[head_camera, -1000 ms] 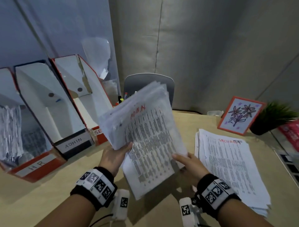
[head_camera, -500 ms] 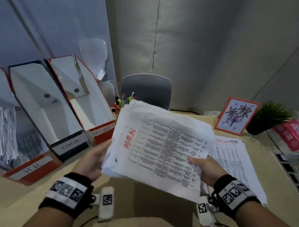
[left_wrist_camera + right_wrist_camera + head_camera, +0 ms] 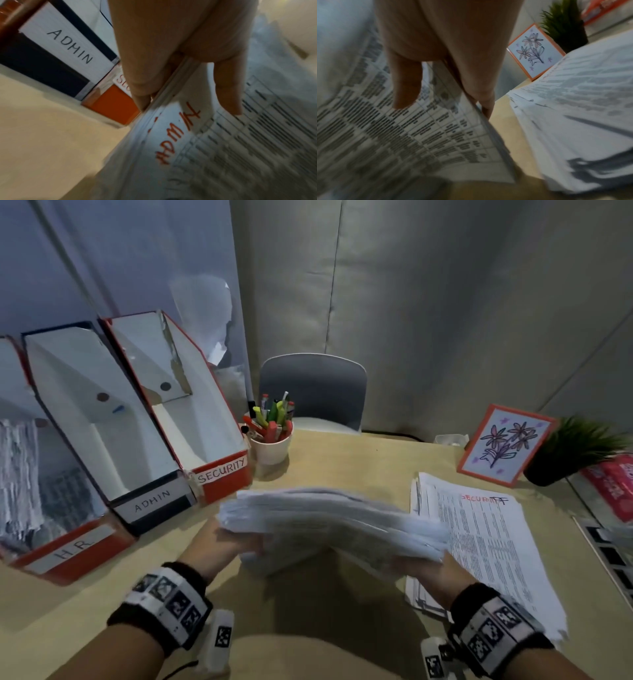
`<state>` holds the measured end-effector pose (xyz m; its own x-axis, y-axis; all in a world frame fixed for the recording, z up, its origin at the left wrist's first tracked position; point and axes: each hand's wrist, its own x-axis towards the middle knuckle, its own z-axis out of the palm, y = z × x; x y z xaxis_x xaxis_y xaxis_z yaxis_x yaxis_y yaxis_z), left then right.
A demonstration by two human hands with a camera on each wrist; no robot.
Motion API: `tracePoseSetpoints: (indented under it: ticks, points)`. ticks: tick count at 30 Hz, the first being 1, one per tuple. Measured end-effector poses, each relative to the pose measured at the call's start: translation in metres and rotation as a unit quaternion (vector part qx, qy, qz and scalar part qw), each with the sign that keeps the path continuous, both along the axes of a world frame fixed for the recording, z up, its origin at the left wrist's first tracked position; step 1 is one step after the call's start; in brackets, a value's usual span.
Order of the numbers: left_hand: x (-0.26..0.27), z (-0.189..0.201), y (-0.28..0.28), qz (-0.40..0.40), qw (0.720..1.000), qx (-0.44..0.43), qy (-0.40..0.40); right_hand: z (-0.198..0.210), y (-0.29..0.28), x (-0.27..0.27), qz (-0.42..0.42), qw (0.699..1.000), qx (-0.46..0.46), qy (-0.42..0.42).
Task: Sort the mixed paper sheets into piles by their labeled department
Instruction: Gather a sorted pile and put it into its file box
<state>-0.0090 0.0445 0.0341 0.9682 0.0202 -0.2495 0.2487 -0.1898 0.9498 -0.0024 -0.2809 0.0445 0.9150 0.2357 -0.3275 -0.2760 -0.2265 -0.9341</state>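
A thick stack of printed sheets (image 3: 329,522) marked ADMIN in red (image 3: 178,136) is held edge-on, nearly level, above the tan desk. My left hand (image 3: 219,542) grips its left end, thumb on top (image 3: 228,89) and fingers under the edge. My right hand (image 3: 435,573) grips its right end the same way (image 3: 436,75). A second pile headed SECURITY (image 3: 486,546) lies flat on the desk at the right. Three file boxes stand at the left: HR (image 3: 68,546) holding papers, ADMIN (image 3: 154,501) and SECURITY (image 3: 222,470), both showing bare insides.
A white cup of pens (image 3: 270,436) stands beside the SECURITY box. A grey chair (image 3: 311,392) sits behind the desk. A framed flower drawing (image 3: 503,443), a potted plant (image 3: 575,450) and a red packet (image 3: 613,484) stand at the right.
The ADMIN stack has been turned from upright and facing me to flat and edge-on, and lowered toward the desk. Both hands kept their hold throughout.
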Motion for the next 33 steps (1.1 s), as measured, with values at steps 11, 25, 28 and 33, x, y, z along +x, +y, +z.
tracePoseSetpoints:
  ticks: [11,25,28,33]
  points:
    - [0.02,-0.008,0.0,0.012,1.0,0.021,0.014,-0.007,0.003,0.017,0.005,0.994,-0.105,-0.021]
    - [0.019,0.04,0.035,0.023,0.914,-0.403,0.026,0.01,0.059,0.035,-0.113,0.953,0.25,0.132]
    - [0.005,0.044,-0.006,0.034,0.927,-0.373,0.013,0.011,0.093,0.036,-0.114,0.942,0.283,0.14]
    - [-0.017,0.04,-0.04,0.181,0.923,-0.339,-0.005,0.021,0.14,0.029,-0.091,0.917,0.358,0.148]
